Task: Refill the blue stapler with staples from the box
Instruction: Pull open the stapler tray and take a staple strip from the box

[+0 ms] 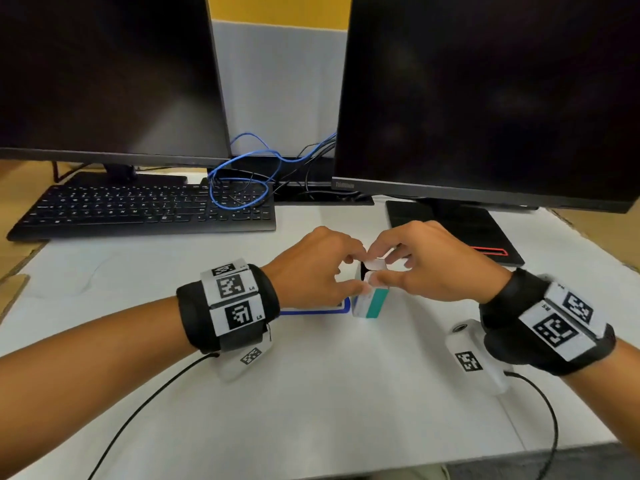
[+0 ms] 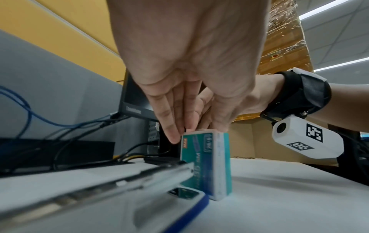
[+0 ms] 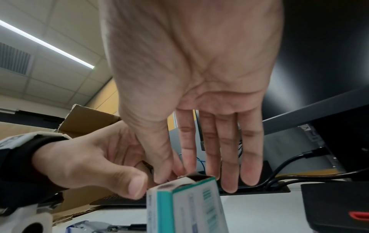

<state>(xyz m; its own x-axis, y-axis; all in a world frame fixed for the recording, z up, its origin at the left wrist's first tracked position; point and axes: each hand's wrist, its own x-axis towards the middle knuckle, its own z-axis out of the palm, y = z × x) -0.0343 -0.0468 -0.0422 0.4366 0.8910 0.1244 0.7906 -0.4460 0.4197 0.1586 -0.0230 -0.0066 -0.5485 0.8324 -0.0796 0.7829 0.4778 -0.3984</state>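
1. Two dark monitors stand at the back of the desk, well beyond the hands, with a black keyboard off to the far left of them.
2. A loop of blue cable lies between the monitors, behind where the hands meet.
3. The blue stapler lies open on the desk under the left wrist, its metal rail pointing at the box and its front end just beside the box's foot.
4. The left hand holds the box near its top, thumb on the near side and fingertips on the far side.
5. The right hand pinches the opened top flap between thumb and forefinger; its other fingers hang straight behind the box.
6. The staple box, teal and white, stands upright on the desk between the two hands, its top end open.
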